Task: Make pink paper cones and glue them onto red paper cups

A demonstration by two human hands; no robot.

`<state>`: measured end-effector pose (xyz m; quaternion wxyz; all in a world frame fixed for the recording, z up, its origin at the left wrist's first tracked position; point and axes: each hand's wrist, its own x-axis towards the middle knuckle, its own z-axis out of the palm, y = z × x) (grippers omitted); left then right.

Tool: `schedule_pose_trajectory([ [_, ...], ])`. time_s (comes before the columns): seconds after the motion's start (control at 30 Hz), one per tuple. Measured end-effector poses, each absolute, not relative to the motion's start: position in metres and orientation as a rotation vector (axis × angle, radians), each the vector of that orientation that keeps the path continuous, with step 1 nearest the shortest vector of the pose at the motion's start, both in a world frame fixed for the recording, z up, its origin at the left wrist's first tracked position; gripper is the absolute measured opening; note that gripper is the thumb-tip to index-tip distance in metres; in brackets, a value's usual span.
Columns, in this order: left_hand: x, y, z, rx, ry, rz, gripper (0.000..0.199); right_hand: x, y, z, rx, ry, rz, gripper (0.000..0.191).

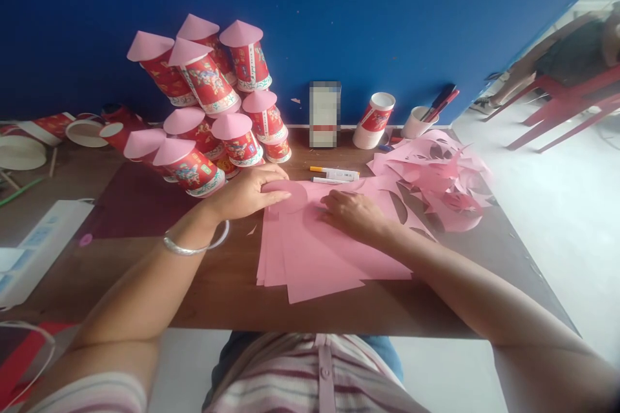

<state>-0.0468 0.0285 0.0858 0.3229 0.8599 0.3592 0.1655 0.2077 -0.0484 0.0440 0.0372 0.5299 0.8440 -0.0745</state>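
My left hand (252,190) pinches the left edge of a pink paper circle (296,195), thumb on top. The circle lies over a stack of pink paper sheets (320,258). On the right part of the stack rests my right hand (351,210), its fingers curled; what they hold, if anything, is hidden. Just beyond the paper lie a marker with an orange cap (334,173) and a second, pale marker partly covered by the paper edge.
Red patterned paper cups with pink cone tops (237,132) stand stacked at the back left. A phone (324,115), a cup stack (374,119) and a pen cup (419,122) line the blue wall. Pink paper scraps (436,177) heap on the right. A white box (43,251) lies left.
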Motion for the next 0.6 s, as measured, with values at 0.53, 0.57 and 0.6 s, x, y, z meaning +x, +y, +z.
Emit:
schedule_pose_trajectory([
  [0.53,0.007,0.004,0.027,1.628,1.023,0.832,0.043,0.236,0.033,0.036,1.898,2.526,0.32,0.061],
  [0.57,0.006,0.005,0.025,1.628,1.026,0.835,0.042,0.238,0.038,0.033,1.858,2.536,0.356,0.063],
  [0.6,0.006,0.006,0.023,1.627,1.028,0.84,0.042,0.24,0.042,0.031,1.824,2.544,0.386,0.065],
])
